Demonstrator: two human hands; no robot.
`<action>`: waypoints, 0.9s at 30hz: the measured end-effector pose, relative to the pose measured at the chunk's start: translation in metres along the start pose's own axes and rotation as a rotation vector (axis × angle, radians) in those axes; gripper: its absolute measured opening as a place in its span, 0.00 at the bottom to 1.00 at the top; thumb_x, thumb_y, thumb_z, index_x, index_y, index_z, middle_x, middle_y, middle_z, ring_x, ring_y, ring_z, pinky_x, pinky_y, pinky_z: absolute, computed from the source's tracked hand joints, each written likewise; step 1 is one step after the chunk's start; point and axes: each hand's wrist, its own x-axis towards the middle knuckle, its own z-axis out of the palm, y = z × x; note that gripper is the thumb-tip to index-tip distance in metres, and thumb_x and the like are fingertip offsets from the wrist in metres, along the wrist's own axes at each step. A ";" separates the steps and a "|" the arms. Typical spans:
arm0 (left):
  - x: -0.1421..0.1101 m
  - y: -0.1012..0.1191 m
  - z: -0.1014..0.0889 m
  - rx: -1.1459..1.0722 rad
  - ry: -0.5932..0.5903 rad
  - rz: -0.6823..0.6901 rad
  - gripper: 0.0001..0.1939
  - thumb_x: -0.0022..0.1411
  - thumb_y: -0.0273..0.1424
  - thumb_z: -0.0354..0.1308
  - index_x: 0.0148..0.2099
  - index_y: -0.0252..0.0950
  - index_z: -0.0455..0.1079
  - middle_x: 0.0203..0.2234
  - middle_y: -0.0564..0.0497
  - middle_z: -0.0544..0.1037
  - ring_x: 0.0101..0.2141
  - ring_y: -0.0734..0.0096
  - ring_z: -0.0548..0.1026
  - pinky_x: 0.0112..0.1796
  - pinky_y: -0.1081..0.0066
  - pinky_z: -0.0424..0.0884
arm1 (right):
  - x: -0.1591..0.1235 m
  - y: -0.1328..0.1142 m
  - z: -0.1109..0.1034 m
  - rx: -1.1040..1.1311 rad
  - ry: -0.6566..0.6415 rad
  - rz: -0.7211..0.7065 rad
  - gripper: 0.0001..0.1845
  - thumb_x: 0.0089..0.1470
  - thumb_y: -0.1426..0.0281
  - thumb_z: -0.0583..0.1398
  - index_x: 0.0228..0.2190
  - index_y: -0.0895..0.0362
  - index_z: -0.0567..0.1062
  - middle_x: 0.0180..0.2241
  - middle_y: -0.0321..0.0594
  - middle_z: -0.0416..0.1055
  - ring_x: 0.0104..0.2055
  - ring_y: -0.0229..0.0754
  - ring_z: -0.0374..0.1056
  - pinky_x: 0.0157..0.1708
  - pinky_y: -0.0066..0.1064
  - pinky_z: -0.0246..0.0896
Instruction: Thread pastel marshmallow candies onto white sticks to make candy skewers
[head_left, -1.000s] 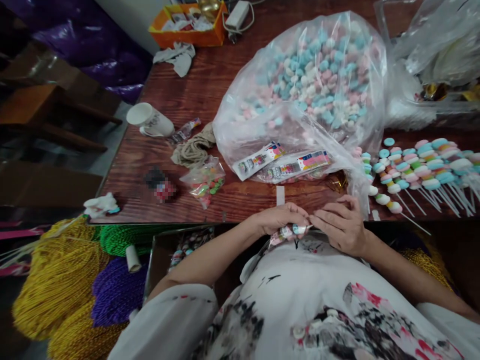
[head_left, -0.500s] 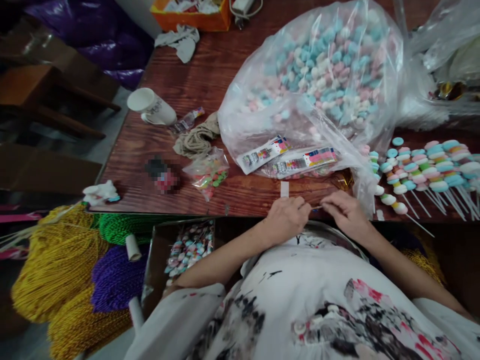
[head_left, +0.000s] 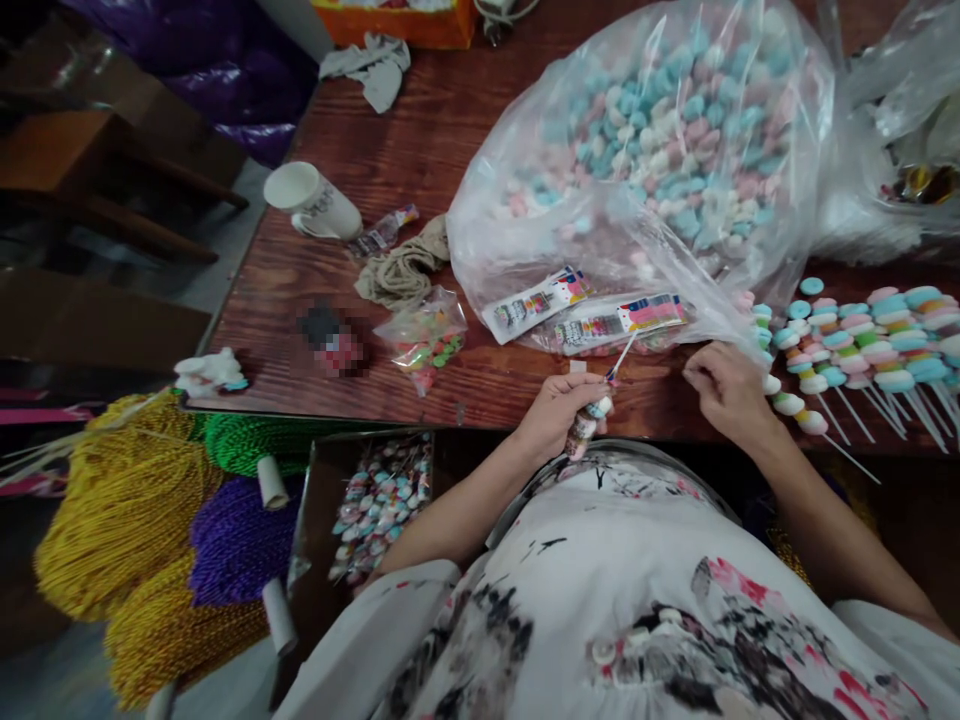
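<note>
My left hand (head_left: 559, 412) is closed round a wrapped marshmallow skewer (head_left: 583, 432) at the table's front edge. Its white stick (head_left: 624, 355) points up and away from me, with the wrapper gathered at its base. Off to the right, my right hand (head_left: 726, 388) is curled with fingertips pressed together, by the lower corner of a big clear bag of marshmallows (head_left: 675, 140). Whatever those fingers may hold is hidden. Flat printed wrappers (head_left: 619, 322) lie just beyond my hands. Unwrapped marshmallow skewers (head_left: 862, 345) are lined up on the right.
A white mug (head_left: 319, 205), a crumpled cloth (head_left: 405, 265) and a small bag of gummy candy (head_left: 424, 338) occupy the table's left side. Below the edge, a box (head_left: 304, 540) holds several wrapped skewers. Bundles of yellow cord (head_left: 112, 520) stand on the left.
My hands have moved apart from working together at the stick. The wrapped skewer now shows upright in my left hand, and my right hand has shifted right, towards the bag's corner.
</note>
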 end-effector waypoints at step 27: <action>0.012 -0.004 0.019 -0.079 -0.032 0.024 0.15 0.47 0.36 0.68 0.35 0.30 0.74 0.24 0.50 0.78 0.21 0.75 0.75 0.20 0.79 0.67 | 0.004 -0.001 0.007 0.097 0.185 -0.095 0.11 0.56 0.75 0.55 0.34 0.54 0.76 0.30 0.37 0.77 0.32 0.40 0.72 0.34 0.33 0.65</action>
